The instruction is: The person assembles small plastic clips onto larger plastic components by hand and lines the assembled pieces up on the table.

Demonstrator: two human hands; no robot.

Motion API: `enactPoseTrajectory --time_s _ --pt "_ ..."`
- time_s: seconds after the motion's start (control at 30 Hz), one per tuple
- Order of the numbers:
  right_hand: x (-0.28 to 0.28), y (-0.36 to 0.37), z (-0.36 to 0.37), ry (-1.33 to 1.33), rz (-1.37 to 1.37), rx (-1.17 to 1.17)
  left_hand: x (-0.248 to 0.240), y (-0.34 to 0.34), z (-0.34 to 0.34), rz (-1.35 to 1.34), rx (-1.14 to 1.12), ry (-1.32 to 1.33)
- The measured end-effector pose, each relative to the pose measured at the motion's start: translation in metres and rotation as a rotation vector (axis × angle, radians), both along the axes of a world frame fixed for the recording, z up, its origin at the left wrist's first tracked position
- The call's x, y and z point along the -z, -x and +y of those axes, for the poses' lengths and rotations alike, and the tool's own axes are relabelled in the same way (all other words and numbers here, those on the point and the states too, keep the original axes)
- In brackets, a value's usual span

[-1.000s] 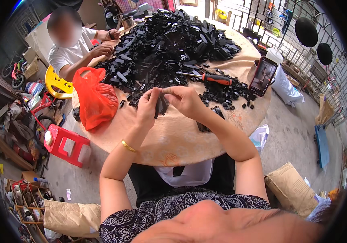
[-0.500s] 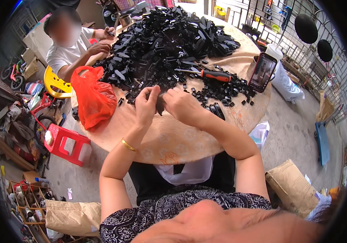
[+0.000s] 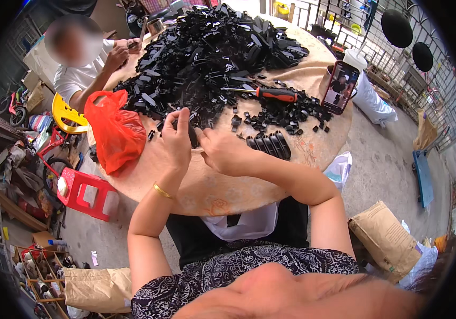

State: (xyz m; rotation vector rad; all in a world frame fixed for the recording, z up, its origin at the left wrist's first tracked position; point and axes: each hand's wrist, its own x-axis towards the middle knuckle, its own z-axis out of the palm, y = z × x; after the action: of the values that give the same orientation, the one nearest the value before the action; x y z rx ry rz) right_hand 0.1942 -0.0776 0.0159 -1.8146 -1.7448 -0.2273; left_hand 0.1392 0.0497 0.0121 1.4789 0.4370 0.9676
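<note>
Black part (image 3: 193, 136) is gripped by left fingers (image 3: 183, 119) — right fingers (image 3: 205, 139), I cannot tell.

A: How is the light?

B: Bright daylight, strongest between twelve and one o'clock, where the background washes out to white. The worktop (image 3: 206, 199) is well lit. The black pieces (image 3: 206, 58) heaped toward twelve o'clock carry small white glints and lose detail between them. Toward nine o'clock it is dimmer.

A: And the sharpness?

B: Mostly clear around the middle. Skin (image 3: 302, 297) close to the lens at five o'clock is soft and out of focus. At ten o'clock, a blurred oval covers a co-worker's head (image 3: 73, 40).

A: Any distortion?

B: Fisheye: the metal fence (image 3: 440, 80) curves at two o'clock, and black fills the corners.
</note>
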Motion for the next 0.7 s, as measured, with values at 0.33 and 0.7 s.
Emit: enactPoseTrajectory --time_s 0.33,0.7 --pt "0.019 -0.086 0.008 -0.001 -0.186 0.171 -0.01 -0.003 -0.004 0.122 0.593 0.289" --pt "0.016 -0.096 0.007 0.259 -0.105 0.384 -0.009 -0.005 -0.065 0.446 0.663 -1.13"
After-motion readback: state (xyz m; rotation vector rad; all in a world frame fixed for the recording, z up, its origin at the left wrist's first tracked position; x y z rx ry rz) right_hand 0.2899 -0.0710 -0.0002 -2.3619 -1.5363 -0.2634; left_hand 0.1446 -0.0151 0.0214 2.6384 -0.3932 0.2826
